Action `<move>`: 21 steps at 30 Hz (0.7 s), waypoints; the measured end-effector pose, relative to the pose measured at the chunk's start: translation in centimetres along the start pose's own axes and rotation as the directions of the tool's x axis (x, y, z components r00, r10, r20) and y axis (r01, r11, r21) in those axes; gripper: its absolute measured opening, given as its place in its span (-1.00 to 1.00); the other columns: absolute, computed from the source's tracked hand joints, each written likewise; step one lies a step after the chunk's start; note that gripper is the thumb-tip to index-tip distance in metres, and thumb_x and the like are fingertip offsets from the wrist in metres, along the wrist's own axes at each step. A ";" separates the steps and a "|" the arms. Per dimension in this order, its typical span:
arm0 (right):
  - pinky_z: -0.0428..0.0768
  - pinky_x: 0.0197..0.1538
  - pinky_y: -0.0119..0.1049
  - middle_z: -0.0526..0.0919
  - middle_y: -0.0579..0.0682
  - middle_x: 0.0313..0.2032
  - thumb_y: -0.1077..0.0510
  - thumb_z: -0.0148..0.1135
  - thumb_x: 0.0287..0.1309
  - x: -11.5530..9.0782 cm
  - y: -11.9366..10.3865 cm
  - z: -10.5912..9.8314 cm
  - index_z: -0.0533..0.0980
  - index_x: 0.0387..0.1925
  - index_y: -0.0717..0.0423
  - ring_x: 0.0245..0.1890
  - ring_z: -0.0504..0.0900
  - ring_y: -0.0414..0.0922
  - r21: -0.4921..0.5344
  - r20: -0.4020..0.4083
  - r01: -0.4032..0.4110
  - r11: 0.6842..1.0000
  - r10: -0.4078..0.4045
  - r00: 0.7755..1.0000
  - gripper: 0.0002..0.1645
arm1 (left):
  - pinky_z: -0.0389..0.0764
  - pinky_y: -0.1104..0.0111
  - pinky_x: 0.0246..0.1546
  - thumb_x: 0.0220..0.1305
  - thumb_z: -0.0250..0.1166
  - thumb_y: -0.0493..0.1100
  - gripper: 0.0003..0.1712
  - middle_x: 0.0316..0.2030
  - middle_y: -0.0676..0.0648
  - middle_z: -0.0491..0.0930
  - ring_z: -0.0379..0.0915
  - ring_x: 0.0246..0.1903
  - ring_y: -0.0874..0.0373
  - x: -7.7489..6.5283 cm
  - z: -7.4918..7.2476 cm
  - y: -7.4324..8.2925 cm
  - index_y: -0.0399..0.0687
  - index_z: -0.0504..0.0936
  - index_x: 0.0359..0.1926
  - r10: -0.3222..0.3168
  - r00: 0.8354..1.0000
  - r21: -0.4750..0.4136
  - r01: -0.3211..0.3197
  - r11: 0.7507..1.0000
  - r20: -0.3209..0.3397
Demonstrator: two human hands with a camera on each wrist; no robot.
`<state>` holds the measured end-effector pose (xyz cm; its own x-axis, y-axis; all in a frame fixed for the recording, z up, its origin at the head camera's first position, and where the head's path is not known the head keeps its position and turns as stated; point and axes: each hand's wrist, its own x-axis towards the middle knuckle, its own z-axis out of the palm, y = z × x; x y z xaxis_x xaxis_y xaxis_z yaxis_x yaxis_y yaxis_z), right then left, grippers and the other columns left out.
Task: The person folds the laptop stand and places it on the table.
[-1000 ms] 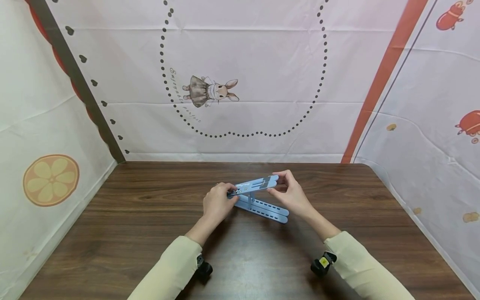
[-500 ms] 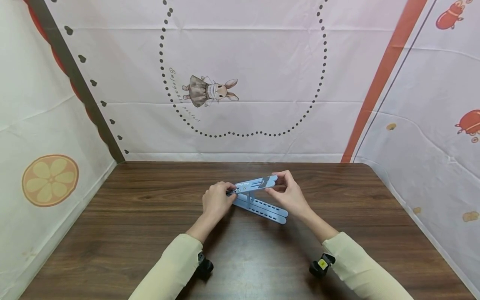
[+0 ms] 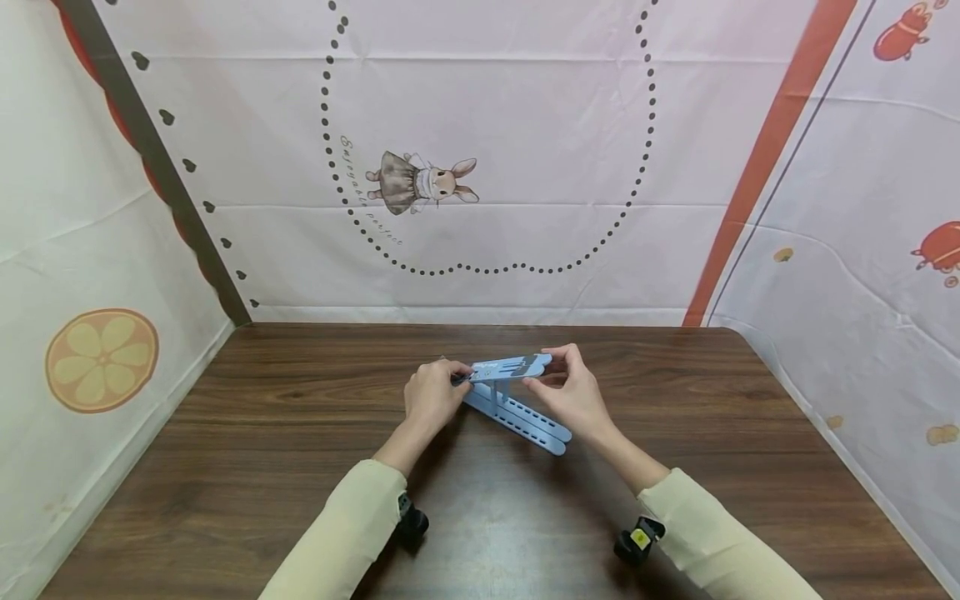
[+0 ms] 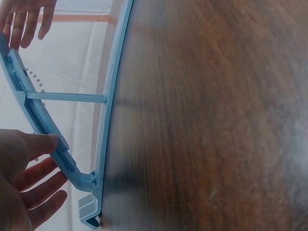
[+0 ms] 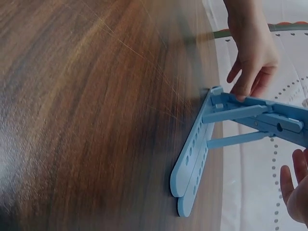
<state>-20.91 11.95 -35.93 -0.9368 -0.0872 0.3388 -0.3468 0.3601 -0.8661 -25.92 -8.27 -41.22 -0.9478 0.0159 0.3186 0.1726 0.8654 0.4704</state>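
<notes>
A light-blue folding laptop stand (image 3: 517,418) sits on the table, its upper arms raised over slotted lower rails. In the head view my left hand (image 3: 432,395) pinches the upper part near its left, hinged end. The left wrist view shows the left thumb (image 4: 44,143) on the stand's arm, fingers behind it. My right hand (image 3: 576,398) holds the free right end of the upper arms between thumb and fingers. Slim struts (image 4: 67,97) join the upper arms and the rails. In the right wrist view the two rails (image 5: 190,163) lie close together, with slightly offset ends.
The dark wood-grain table (image 3: 225,467) surrounds the stand. A white printed cloth (image 3: 525,150) hangs behind the table and along both sides. Black cameras (image 3: 639,540) are strapped to both wrists, beside the pale sleeves (image 3: 341,525).
The lower rails' right ends have swung slightly toward the person. The raised end has shifted a little left and down, and the right hand has moved with it. Both hands keep their holds.
</notes>
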 end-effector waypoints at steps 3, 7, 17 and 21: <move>0.59 -0.08 -0.12 0.55 0.26 -0.23 0.34 0.35 -0.08 0.2 1.3 0.4 0.29 -0.02 0.32 -0.22 0.60 0.09 -0.008 -0.021 0.011 1.000 -0.011 1.000 -0.42 | 0.43 0.33 -0.66 0.01 0.39 -0.07 -0.80 -0.27 0.08 0.69 0.62 -0.35 0.03 0.1 0.1 -0.1 0.26 0.72 -0.26 -0.002 1.000 -0.003 0.002 1.000 -0.002; 0.60 -0.09 -0.19 0.55 0.17 -0.23 0.29 0.38 -0.09 0.6 3.3 0.7 0.30 0.00 0.24 -0.21 0.60 0.02 -0.029 -0.018 0.022 0.999 -0.022 1.000 -0.40 | 0.43 0.34 -0.67 0.01 0.39 -0.07 -0.80 -0.26 0.07 0.69 0.62 -0.36 0.04 0.0 0.1 -0.1 0.25 0.72 -0.26 -0.003 1.000 -0.007 0.003 1.000 -0.002; 0.55 -0.03 -0.06 0.55 0.10 -0.15 0.22 0.32 0.02 0.3 3.7 -0.3 0.30 0.07 0.13 -0.09 0.55 0.04 -0.099 0.055 0.102 0.990 -0.097 0.994 -0.42 | 0.49 0.27 -0.60 0.01 0.39 -0.03 -0.80 -0.26 0.06 0.68 0.62 -0.33 0.02 -0.3 0.1 -0.1 0.17 0.70 -0.26 -0.014 1.000 -0.019 0.014 1.000 0.003; 0.57 -0.05 -0.06 0.56 0.09 -0.14 0.23 0.30 0.03 0.1 4.2 -0.7 0.29 0.12 0.14 -0.09 0.56 0.01 -0.146 0.079 0.131 0.980 -0.121 0.990 -0.40 | 0.49 0.24 -0.58 0.02 0.38 0.01 -0.78 -0.23 0.04 0.67 0.61 -0.32 0.01 -0.4 0.1 -0.4 0.14 0.70 -0.25 -0.033 0.999 -0.018 0.034 0.999 0.005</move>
<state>-22.37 14.07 -39.28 -0.8888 -0.2032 0.4108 -0.4563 0.4776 -0.7508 -25.59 -8.56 -41.57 -0.9542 -0.0108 0.2989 0.1456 0.8563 0.4956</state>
